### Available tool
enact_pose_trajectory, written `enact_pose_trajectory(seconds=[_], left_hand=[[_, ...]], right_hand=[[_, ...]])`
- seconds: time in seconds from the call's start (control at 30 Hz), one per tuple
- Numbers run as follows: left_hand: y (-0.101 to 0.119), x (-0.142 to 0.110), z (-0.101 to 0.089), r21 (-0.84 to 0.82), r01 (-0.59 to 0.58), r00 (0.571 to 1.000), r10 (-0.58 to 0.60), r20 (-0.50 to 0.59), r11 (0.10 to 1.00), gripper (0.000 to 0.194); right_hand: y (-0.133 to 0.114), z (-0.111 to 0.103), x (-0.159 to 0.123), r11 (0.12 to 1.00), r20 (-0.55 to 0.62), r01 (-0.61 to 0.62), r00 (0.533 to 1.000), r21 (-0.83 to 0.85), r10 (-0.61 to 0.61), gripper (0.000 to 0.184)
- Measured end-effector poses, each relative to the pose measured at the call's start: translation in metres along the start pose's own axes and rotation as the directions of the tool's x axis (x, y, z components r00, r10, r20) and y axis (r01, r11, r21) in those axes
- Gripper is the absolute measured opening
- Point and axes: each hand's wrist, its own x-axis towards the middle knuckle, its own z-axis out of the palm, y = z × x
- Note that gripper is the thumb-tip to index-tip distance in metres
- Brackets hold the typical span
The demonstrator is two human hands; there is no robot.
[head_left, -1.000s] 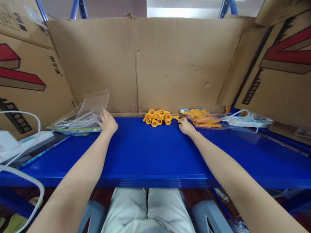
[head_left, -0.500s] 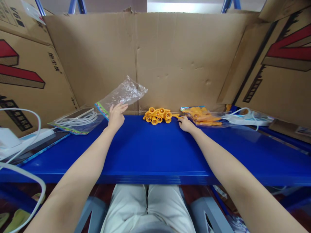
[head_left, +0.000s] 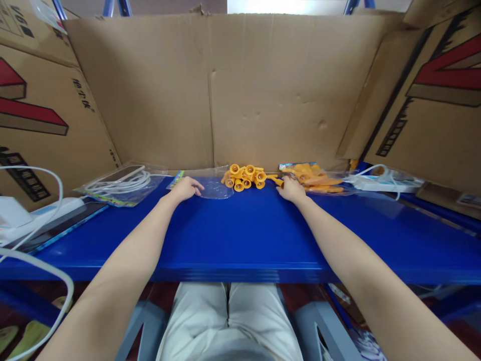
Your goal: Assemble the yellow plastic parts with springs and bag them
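My left hand (head_left: 187, 189) rests low over the shelf, fingers curled on a clear plastic bag (head_left: 216, 189) with a coloured strip. That bag lies flat, its right end reaching the pile of yellow horn-shaped pieces (head_left: 246, 173). These pieces are stacked with their flared mouths facing me. To the right of the pile, my right hand (head_left: 291, 189) has its fingers closed around a yellow horn-shaped piece (head_left: 279, 182), partly hidden by the hand. Just behind that hand lies a clear packet of yellow pieces (head_left: 319, 179).
A bagged white cable (head_left: 116, 185) and a dark flat device (head_left: 63, 225) lie on the left. A white power strip (head_left: 387, 185) is at the right. Cardboard walls (head_left: 278, 90) enclose the blue shelf (head_left: 240, 235). A loose white cable (head_left: 69, 286) hangs at the near left.
My left hand has come down, and the bag that was held up now lies flat on the shelf. The right hand has shifted slightly right, with a yellow piece at its fingers.
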Motion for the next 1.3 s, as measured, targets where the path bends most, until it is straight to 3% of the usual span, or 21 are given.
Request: enact_pose_trajectory(seconds=[0.13, 0.33, 0.5, 0.6, 0.67, 0.87, 0.97, 1.13, 1.3], left_hand=[[0.002, -0.001, -0.005, 0.098, 0.076, 0.997, -0.072, -0.04, 0.992, 0.04], [0.006, -0.009, -0.009, 0.282, 0.184, 0.976, -0.143, -0.162, 0.942, 0.038], [0.008, -0.012, -0.008, 0.333, 0.262, 0.954, -0.192, -0.228, 0.906, 0.032], [0.008, -0.012, -0.008, 0.359, 0.294, 0.946, -0.216, -0.24, 0.886, 0.03], [0.007, -0.011, -0.007, 0.382, 0.323, 0.939, -0.24, -0.248, 0.866, 0.031], [0.002, -0.009, -0.004, 0.436, 0.354, 0.934, -0.287, -0.215, 0.827, 0.036], [0.0, -0.009, -0.003, 0.464, 0.347, 0.938, -0.299, -0.176, 0.815, 0.036], [-0.005, -0.007, -0.003, 0.488, 0.312, 0.948, -0.301, -0.102, 0.815, 0.032], [-0.009, -0.003, -0.002, 0.485, 0.313, 0.947, -0.305, -0.097, 0.816, 0.031]], right_hand=[[-0.003, -0.003, 0.0, 0.999, -0.027, -0.046, 0.999, 0.0, 0.046, 0.04], [-0.001, -0.002, 0.01, 0.988, -0.116, -0.084, 0.988, 0.128, 0.099, 0.032], [0.004, -0.012, 0.014, 0.971, -0.339, 0.001, 0.937, 0.241, 0.084, 0.035], [0.002, -0.022, 0.014, 0.935, -0.464, 0.122, 0.884, 0.334, 0.05, 0.038], [-0.005, -0.028, 0.012, 0.895, -0.489, 0.212, 0.872, 0.392, 0.007, 0.04], [-0.041, -0.027, -0.006, 0.716, -0.433, 0.433, 0.879, 0.548, -0.2, 0.04], [-0.058, -0.017, -0.017, 0.655, -0.4, 0.517, 0.853, 0.551, -0.335, 0.037], [-0.072, 0.0, -0.027, 0.595, -0.307, 0.584, 0.806, 0.553, -0.506, 0.036], [-0.075, 0.004, -0.031, 0.571, -0.201, 0.551, 0.803, 0.608, -0.561, 0.034]])
